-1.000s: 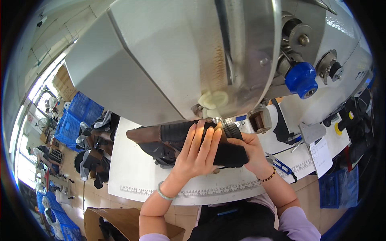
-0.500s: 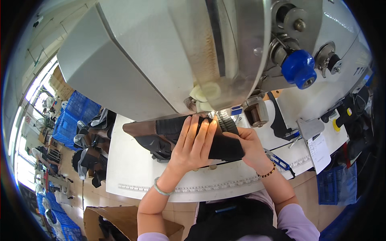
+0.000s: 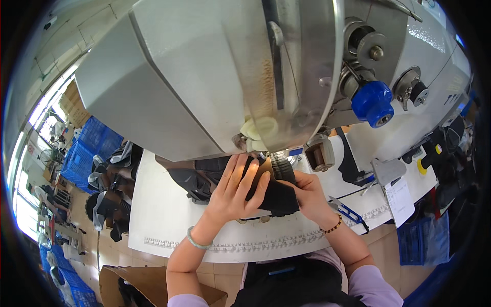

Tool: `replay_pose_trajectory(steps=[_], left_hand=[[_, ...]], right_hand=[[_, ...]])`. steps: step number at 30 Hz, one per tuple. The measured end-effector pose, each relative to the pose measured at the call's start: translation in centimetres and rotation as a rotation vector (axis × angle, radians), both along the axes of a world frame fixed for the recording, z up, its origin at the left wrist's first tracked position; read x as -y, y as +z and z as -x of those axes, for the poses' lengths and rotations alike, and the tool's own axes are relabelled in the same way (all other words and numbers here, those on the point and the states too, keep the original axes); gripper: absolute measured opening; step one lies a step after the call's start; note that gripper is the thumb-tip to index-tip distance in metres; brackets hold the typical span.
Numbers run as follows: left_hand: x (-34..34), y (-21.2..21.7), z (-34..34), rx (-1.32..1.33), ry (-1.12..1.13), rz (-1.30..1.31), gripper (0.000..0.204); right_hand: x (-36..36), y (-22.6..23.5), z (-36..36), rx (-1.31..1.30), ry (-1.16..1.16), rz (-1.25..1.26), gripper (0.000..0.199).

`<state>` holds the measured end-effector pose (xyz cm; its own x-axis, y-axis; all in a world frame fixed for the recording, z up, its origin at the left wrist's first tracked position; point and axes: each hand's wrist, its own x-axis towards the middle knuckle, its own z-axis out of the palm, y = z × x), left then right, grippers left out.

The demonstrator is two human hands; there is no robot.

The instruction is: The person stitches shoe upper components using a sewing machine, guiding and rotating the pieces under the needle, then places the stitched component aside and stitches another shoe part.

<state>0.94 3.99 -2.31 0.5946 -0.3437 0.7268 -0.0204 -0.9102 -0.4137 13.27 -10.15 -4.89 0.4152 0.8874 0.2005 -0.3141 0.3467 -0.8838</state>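
A black and brown sewn piece, seemingly a shoe upper (image 3: 279,198), lies on the white table under the head of a sewing machine (image 3: 174,71). My left hand (image 3: 230,192) rests on top of it, fingers stretched out and pressing lightly near the lit needle area. On the right, my right hand (image 3: 311,199) pinches the black edge between thumb and fingers. A ribbed wheel-like part of the machine (image 3: 282,166) touches or nearly touches the piece between both hands. The needle itself is hidden by the machine head.
Blue-handled thread snips (image 3: 350,215) lie right of my right hand. Beyond them are a black strap (image 3: 350,163) and a paper slip (image 3: 400,200). A printed ruler (image 3: 230,246) runs along the table's front edge. Dark sewn pieces (image 3: 115,202) hang at left; a cardboard box (image 3: 153,281) stands below.
The piece has shifted and turned a little under the machine. My left fingers have bent slightly and the thumb has come away from them. The view has also shifted slightly.
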Motion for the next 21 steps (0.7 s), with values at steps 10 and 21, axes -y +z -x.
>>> replay_pose_trajectory(steps=[10,21], left_hand=[[1.4,-1.4,0.1,-0.064,0.106,0.126,0.051],[2.3,-2.2,0.4,-0.031,0.196,0.024,0.042]], right_hand=[[0.3,0.3,-0.9,0.213,0.002,0.069,0.024],[-0.3,-0.4,-0.7,0.215,0.009,-0.002,0.027]])
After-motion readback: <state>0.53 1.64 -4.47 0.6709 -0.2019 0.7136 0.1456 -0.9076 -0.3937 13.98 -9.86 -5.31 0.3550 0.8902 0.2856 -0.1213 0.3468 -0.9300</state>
